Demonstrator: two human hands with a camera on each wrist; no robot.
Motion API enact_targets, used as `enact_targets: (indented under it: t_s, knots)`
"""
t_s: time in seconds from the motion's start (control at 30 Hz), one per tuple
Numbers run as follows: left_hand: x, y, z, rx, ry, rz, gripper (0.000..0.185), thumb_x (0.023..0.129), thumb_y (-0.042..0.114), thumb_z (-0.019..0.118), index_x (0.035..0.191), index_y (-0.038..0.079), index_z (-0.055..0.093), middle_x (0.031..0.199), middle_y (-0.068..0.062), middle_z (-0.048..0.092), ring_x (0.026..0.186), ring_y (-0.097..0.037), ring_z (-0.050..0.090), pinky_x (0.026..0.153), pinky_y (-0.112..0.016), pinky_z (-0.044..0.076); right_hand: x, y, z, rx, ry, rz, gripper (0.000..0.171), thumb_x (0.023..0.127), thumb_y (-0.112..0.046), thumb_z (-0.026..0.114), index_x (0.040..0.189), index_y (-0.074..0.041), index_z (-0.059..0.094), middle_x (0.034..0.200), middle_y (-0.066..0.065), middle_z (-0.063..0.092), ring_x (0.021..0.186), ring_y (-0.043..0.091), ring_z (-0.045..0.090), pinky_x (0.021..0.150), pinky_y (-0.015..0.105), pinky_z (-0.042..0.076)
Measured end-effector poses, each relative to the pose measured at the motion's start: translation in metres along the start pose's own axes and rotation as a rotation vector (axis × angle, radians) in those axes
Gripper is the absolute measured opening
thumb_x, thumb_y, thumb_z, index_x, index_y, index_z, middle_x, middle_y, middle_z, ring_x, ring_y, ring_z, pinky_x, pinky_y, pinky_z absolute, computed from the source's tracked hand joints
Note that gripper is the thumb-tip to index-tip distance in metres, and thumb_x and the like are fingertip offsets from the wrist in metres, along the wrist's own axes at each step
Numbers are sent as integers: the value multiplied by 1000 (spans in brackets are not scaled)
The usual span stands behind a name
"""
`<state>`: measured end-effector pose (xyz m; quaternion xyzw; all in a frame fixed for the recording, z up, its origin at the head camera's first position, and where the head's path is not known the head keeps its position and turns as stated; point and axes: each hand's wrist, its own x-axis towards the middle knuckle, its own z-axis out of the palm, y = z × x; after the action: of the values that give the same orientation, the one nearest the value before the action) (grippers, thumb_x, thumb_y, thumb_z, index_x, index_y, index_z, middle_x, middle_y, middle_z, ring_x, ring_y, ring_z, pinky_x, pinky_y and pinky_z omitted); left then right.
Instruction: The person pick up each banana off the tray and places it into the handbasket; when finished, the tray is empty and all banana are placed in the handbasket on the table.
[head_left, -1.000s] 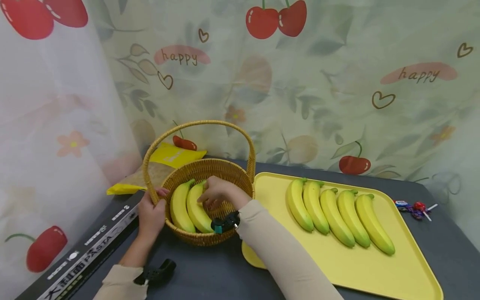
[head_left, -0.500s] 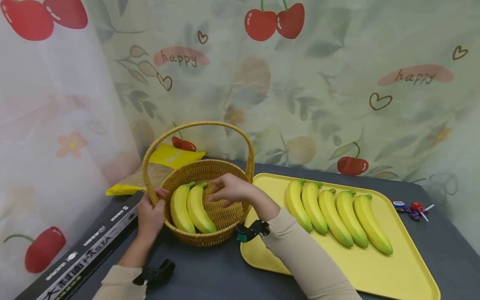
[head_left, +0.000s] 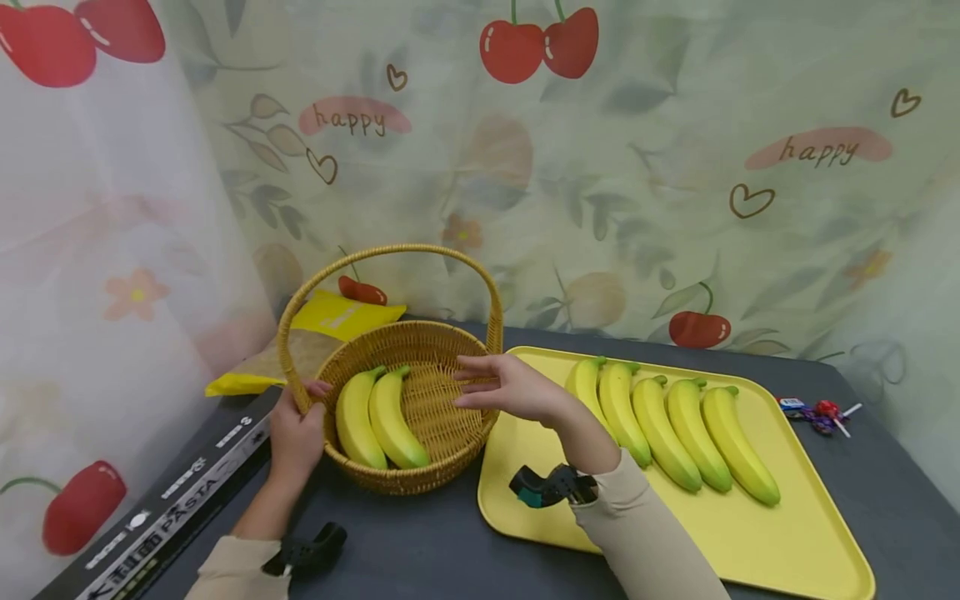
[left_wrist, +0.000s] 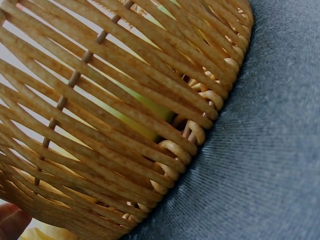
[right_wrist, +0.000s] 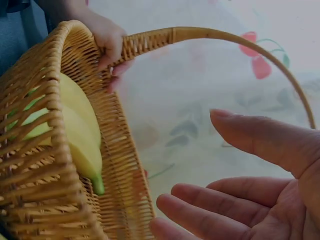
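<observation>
Head view: the right hand (head_left: 517, 389) has been withdrawn, fingers spread and empty, from the round woven wicker basket (head_left: 450, 454), gripped at its rim by the left hand (head_left: 294, 432), two yellow bananas (head_left: 378, 417) left inside.

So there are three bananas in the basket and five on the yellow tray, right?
Not quite. The basket holds two bananas, not three; the head view shows them lying side by side on its left side. The five bananas on the yellow tray are right. The left hand grips the basket's rim, and the right hand hovers open above it.
</observation>
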<state>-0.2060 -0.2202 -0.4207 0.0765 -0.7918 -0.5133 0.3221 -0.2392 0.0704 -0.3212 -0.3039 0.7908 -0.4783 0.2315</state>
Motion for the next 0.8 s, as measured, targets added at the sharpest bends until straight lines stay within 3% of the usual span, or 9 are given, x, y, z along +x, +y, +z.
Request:
enact_targets:
  t_s: [0.33,0.8]
  knots:
    - [1,0,-1,14,-17,-23,10,81,-4,45,87,-2,53,97,-18,66,78,10,47,76,-20,37,-30,16,-20,-18,97,-8,70,87,-26,63,145,-6,29,145,17,39,131,32,41,100,40,42]
    - [0,-1,0,4,-10,3,9,81,-5,45,86,-3,52,96,-19,66,80,11,46,78,-22,37,-54,66,-55,10,284,48,70,89,-31,60,146,-6,27,148,17,34,136,32,33,106,49,32]
